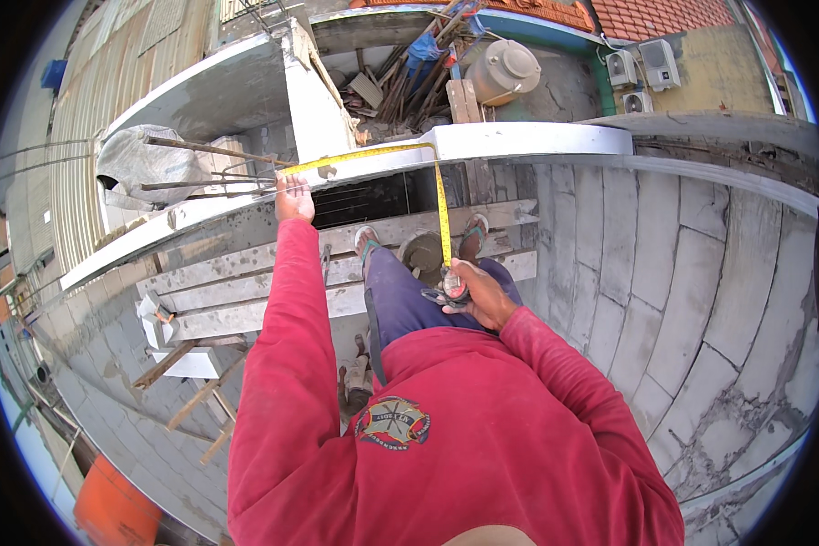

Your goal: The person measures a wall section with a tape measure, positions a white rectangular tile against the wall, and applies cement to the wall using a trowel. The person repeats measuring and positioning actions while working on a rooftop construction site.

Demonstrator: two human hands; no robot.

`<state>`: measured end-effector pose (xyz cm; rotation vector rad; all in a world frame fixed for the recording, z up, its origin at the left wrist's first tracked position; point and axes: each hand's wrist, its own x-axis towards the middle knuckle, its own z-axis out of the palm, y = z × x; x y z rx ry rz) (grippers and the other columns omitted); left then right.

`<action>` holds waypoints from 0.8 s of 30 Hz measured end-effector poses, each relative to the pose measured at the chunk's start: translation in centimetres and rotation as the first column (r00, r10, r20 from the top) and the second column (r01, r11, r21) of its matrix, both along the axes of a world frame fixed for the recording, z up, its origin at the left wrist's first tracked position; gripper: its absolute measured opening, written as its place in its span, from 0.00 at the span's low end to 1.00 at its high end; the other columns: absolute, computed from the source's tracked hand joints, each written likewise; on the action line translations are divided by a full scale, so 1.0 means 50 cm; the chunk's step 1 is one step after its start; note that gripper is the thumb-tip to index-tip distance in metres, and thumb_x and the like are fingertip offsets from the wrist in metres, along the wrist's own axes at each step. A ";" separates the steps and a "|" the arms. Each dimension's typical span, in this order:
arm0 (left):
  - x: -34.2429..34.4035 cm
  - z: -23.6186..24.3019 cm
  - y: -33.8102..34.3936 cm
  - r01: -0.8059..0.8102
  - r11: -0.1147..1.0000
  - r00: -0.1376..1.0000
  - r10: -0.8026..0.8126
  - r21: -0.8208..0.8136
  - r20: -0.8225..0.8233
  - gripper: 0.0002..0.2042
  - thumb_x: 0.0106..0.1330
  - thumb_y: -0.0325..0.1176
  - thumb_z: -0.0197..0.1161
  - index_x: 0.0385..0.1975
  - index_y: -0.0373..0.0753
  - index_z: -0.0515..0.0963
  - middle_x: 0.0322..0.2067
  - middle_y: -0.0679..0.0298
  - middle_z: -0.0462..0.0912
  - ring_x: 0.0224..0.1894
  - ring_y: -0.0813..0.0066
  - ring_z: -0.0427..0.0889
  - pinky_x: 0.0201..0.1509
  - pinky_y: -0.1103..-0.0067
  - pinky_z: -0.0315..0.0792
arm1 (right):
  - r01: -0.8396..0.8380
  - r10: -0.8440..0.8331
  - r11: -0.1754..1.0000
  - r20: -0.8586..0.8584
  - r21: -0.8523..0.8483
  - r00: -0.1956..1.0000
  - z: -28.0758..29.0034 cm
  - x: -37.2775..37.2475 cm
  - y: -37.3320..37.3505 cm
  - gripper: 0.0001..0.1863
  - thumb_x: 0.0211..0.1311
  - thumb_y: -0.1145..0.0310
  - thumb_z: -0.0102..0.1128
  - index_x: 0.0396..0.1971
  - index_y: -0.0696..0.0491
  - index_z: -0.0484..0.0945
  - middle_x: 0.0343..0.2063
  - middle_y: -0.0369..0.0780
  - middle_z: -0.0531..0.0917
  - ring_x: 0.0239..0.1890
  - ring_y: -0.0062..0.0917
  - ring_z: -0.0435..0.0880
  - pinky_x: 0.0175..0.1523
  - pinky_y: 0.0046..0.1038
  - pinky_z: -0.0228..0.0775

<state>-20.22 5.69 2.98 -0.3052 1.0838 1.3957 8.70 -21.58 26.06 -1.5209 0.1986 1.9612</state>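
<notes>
Rightward from our left hand [295, 199], grip unclear, the tape [443, 214] runs, then bends back to our right hand [484, 296], apart, clasping its case [453, 285].

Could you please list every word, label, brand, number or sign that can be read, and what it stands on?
Multicoloured printed crest on the red long-sleeved shirt: small lettering, not transcribed here.
Yellow-bladed tape measure: dark markings, too small to read.
I see no other readable text.
</notes>
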 end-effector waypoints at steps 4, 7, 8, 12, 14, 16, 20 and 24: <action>0.000 -0.002 -0.002 0.004 1.000 1.000 -0.004 0.003 -0.015 0.23 0.61 0.35 0.75 0.54 0.36 0.75 0.50 0.63 0.74 0.56 0.69 0.74 0.62 0.72 0.72 | -0.004 0.004 1.000 -0.006 0.007 1.000 -0.001 0.002 -0.001 0.16 0.75 0.51 0.51 0.47 0.48 0.70 0.33 0.34 0.77 0.38 0.25 0.82 0.43 0.35 0.80; -0.004 -0.006 -0.001 0.002 1.000 1.000 -0.002 -0.015 -0.018 0.23 0.61 0.35 0.75 0.53 0.36 0.75 0.49 0.63 0.75 0.55 0.69 0.75 0.62 0.71 0.73 | -0.013 0.013 1.000 0.016 0.001 1.000 -0.015 0.001 -0.007 0.16 0.75 0.52 0.52 0.49 0.49 0.71 0.33 0.33 0.77 0.38 0.24 0.82 0.41 0.34 0.81; 0.000 -0.009 -0.006 0.026 1.000 1.000 -0.026 -0.013 -0.002 0.22 0.61 0.35 0.75 0.52 0.36 0.75 0.48 0.63 0.75 0.54 0.69 0.76 0.61 0.71 0.73 | -0.018 0.018 1.000 0.034 -0.001 0.999 -0.021 0.001 -0.019 0.16 0.74 0.53 0.52 0.49 0.49 0.71 0.32 0.33 0.77 0.37 0.24 0.82 0.40 0.33 0.82; 0.015 -0.042 -0.037 0.030 0.999 0.999 -0.030 -0.033 -0.013 0.19 0.63 0.34 0.74 0.51 0.35 0.77 0.45 0.63 0.78 0.52 0.68 0.78 0.61 0.71 0.75 | -0.060 0.064 0.997 0.071 -0.056 0.995 -0.037 0.000 -0.051 0.16 0.73 0.57 0.55 0.51 0.51 0.72 0.31 0.34 0.77 0.33 0.21 0.82 0.36 0.29 0.83; 0.018 -0.066 -0.059 0.012 0.995 0.999 -0.016 -0.103 -0.041 0.19 0.65 0.33 0.72 0.51 0.34 0.77 0.45 0.62 0.78 0.50 0.69 0.79 0.58 0.71 0.77 | -0.084 0.093 0.993 0.095 -0.088 0.991 -0.043 0.000 -0.059 0.15 0.73 0.57 0.55 0.50 0.52 0.72 0.30 0.34 0.77 0.31 0.20 0.82 0.35 0.28 0.83; 0.007 -0.099 -0.078 0.014 0.992 0.998 -0.022 -0.125 -0.064 0.17 0.66 0.35 0.71 0.50 0.34 0.78 0.44 0.61 0.78 0.49 0.69 0.79 0.57 0.71 0.78 | -0.098 0.113 0.988 0.125 -0.117 0.986 -0.046 -0.001 -0.063 0.15 0.72 0.58 0.55 0.49 0.52 0.73 0.30 0.34 0.77 0.29 0.19 0.81 0.35 0.28 0.83; -0.019 -0.153 -0.083 0.053 0.992 0.991 -0.066 -0.112 -0.120 0.19 0.65 0.37 0.71 0.51 0.36 0.77 0.46 0.61 0.79 0.50 0.70 0.79 0.59 0.72 0.76 | -0.091 0.104 0.987 0.096 -0.131 0.990 -0.077 -0.001 -0.058 0.14 0.73 0.56 0.55 0.46 0.52 0.73 0.29 0.33 0.76 0.29 0.19 0.80 0.35 0.29 0.83; -0.035 -0.197 -0.060 0.092 0.989 0.979 -0.112 -0.119 -0.169 0.22 0.64 0.38 0.73 0.53 0.35 0.76 0.48 0.62 0.79 0.53 0.68 0.78 0.62 0.71 0.74 | -0.106 0.115 0.985 0.056 -0.138 0.992 -0.112 -0.004 -0.022 0.14 0.75 0.54 0.51 0.45 0.48 0.72 0.29 0.31 0.76 0.31 0.19 0.79 0.38 0.33 0.82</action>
